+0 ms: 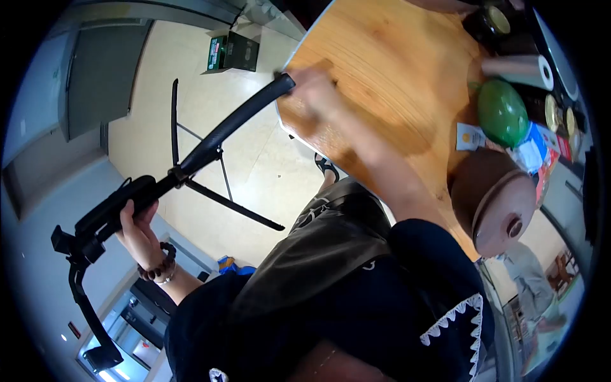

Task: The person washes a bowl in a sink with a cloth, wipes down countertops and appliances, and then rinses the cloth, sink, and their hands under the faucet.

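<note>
A black tripod stand (180, 176) is gripped by the left hand (137, 235) at the left of the frame, the thumb and fingers being closed around its thick handle. By the right hand (313, 89), at upper centre, the tip of the longest-looking leg is nearly met; the fingers are blurred, so whether they are clamped on that leg, resting on the wooden table (394, 70) or held apart cannot be told.

The stand is held tilted, running from lower left to upper centre, with a jointed arm (79, 286) hanging at its lower-left end. Its three legs are seen spread, thin struts joined between them, above the pale floor (267, 165). The step in hand is judged to be the handling of the stand with its legs opened out. For any next move, a firm left-hand grip and a clear hold or release at the leg tip would be called for, with the loose arm kept from swinging.

At the right of the frame, a brown lidded pot (490, 197) and a green rounded object (503, 113) are seen on the table.
</note>
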The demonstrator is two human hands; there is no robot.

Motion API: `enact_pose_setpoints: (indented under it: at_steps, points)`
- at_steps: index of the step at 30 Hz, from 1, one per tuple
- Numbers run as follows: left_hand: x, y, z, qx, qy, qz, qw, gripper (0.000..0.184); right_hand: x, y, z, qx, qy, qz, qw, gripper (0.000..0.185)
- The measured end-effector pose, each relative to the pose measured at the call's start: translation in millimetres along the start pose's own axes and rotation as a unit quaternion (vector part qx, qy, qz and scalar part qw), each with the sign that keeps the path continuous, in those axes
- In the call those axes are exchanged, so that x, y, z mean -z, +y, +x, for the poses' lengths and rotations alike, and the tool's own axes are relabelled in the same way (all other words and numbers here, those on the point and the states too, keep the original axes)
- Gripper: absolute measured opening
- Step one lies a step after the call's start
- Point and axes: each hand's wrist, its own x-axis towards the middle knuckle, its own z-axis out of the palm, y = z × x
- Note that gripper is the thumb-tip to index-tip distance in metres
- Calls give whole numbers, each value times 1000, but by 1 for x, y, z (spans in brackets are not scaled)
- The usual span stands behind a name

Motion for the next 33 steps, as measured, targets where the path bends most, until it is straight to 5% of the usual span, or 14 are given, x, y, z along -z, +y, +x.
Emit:
enact_pose_setpoints:
  at_steps: [5,9,12,13,14,15,17,18,21,25,28,30,32,33]
  points:
    - [-1,0,2,-29,-55,-13,998,23,-2,-39,-149,114,-58,-197,972,34]
    - [3,-1,7,-48,-91,-30,994,25,41,-42,-223,-86,300,-144,939,26]
    - [3,2,7,-73,-135,-27,988,25,67,-10,-169,-63,434,-498,748,23]
    - [3,2,7,-79,-139,-32,987,25,55,-17,-120,-102,627,-111,764,24]
    - [3,3,7,-94,-162,-39,982,25,49,31,-99,67,561,-358,743,25]
    - [4,4,5,-107,-185,-42,976,24,18,4,-70,49,561,127,816,25]
    - [4,9,3,-125,-223,-43,966,24,-11,-48,-45,-235,164,-375,882,22]
    - [4,11,0,-140,-236,-42,961,24,-40,-56,-60,-147,203,-162,954,20]
    - [10,10,0,-149,-266,-50,951,25,-105,-58,-135,199,204,-318,904,24]
    - [14,24,-5,-166,-319,-50,932,25,-89,-87,-268,28,259,-344,902,31]
    - [19,28,-8,-181,-360,-17,915,23,-60,-92,-375,-100,528,-340,772,28]
    - [12,27,-7,-185,-387,-23,903,22,-23,-125,-413,-9,655,83,751,34]
    - [5,34,-10,-212,-405,-2,889,22,-2,-105,-452,-254,684,-435,527,30]
    - [-3,28,-5,-219,-399,2,890,25,-7,-102,-445,-249,712,-421,504,29]
